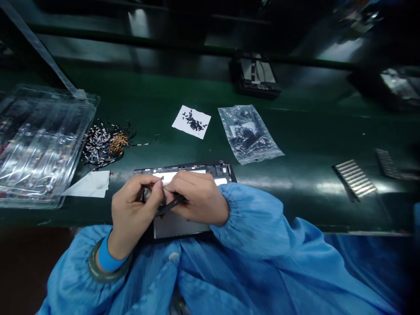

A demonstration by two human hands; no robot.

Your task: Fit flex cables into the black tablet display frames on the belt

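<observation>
Tweezers, dark and thin, sit pinched in the right hand, tips pointing left toward the left hand. Left thumb and forefinger are pressed together on something tiny right at the tweezer tips; too small to tell what. Both hands touch each other above an opened tablet lying flat at the near edge of the bench, dark frame up, pale inner plate showing under the hands. Person wears blue sleeves, with a band on the left wrist.

Surface is a dark green mat, glossy, with light glare; room behind is dark, with a dim shelf edge.

Just left of the tablet: a white paper scrap. Beyond that, a loose heap of small cables with gold ends. Far left: clear plastic tray, contents unclear through the glare. Behind the tablet: white paper sheet carrying a cluster of small black bits. Beside it, a clear plastic bag with dark parts inside. Further back, another open device. Right side: ribbed metal strip, well apart from the hands.
</observation>
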